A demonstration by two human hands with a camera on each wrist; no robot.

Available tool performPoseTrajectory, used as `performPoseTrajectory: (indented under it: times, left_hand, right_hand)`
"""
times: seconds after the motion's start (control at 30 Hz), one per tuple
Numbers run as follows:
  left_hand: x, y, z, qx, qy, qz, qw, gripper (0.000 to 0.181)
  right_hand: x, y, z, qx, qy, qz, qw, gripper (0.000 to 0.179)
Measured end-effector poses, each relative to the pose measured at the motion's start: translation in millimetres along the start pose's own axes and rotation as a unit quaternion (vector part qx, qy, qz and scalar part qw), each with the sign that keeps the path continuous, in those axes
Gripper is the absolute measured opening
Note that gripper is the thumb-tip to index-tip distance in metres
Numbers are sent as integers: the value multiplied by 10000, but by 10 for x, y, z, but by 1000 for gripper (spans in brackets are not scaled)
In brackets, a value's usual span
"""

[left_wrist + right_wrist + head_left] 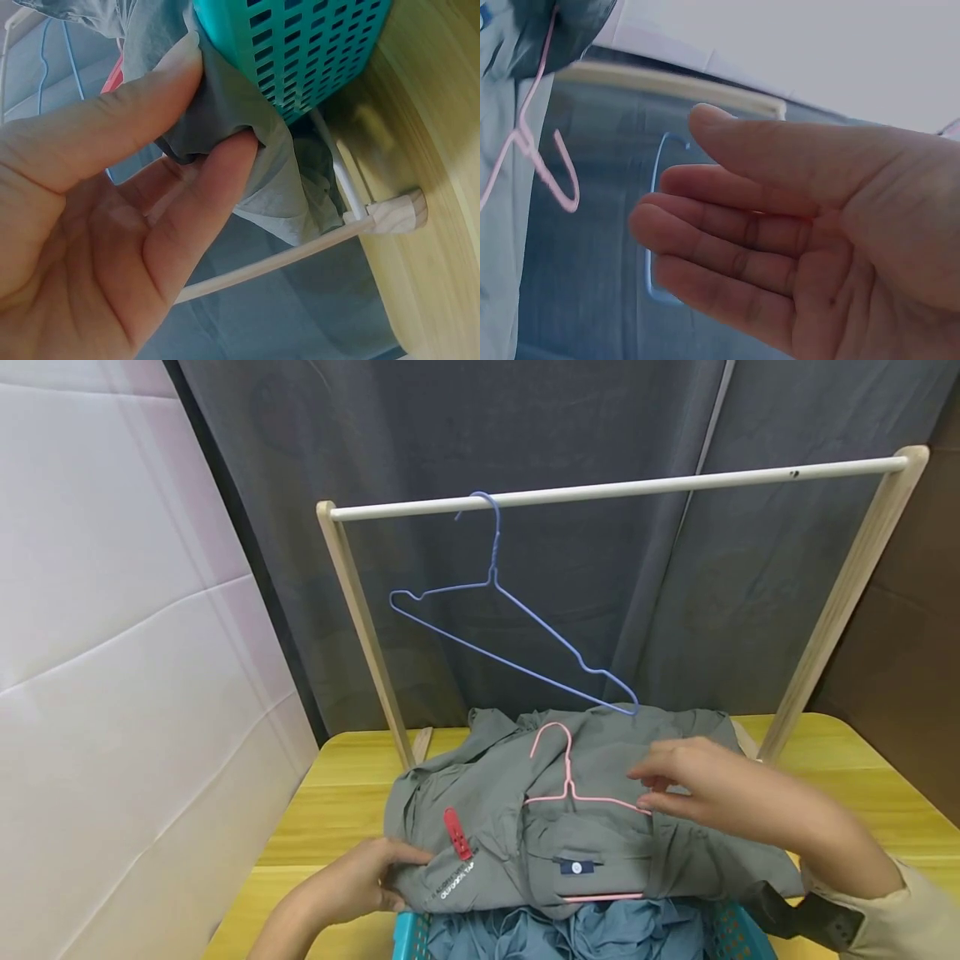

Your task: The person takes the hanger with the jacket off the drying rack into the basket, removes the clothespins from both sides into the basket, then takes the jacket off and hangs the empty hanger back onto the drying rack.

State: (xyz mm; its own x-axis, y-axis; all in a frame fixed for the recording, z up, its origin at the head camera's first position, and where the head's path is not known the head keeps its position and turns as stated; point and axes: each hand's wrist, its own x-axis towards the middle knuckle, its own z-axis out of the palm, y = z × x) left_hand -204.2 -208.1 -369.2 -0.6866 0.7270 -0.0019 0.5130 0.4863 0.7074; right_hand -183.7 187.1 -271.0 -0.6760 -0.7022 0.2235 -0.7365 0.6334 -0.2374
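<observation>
A grey garment (480, 810) lies spread over a turquoise basket (408, 935), with a printed text and a dark label showing. A pink hanger (568, 768) sits at its neck opening; the hook and shoulders show, and part of the lower bar appears below the label. My left hand (352, 881) pinches the garment's left edge between thumb and fingers, as the left wrist view confirms. Over the garment's right side hovers my right hand (697, 781), fingers relaxed and holding nothing, close to the pink hanger's right shoulder. A red clip (457, 833) is on the garment near the print.
Behind the garment stands a rack with wooden legs (840, 610) and a white rail (615, 491). From the rail hangs a bare blue hanger (517, 602). Blue cloth (570, 935) fills the basket on the yellow wooden table (330, 802). Dark curtains (585, 427) close off the back.
</observation>
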Motion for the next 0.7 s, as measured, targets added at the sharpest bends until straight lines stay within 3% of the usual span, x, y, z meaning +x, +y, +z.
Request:
performPoseTrajectory:
  times: [0.2, 0.47, 0.7]
  left_hand:
    - [-13, 3, -2, 18, 23, -1, 10000, 46]
    - [-9, -14, -2, 60, 51, 43, 10000, 46]
    - [-12, -6, 2, 92, 62, -9, 9999, 46]
  right_hand:
    - [223, -206, 12, 12, -220, -310, 9993, 3]
    - [467, -469, 65, -60, -323, -712, 9969, 2]
    - [677, -695, 162, -128, -696, -880, 9936, 10]
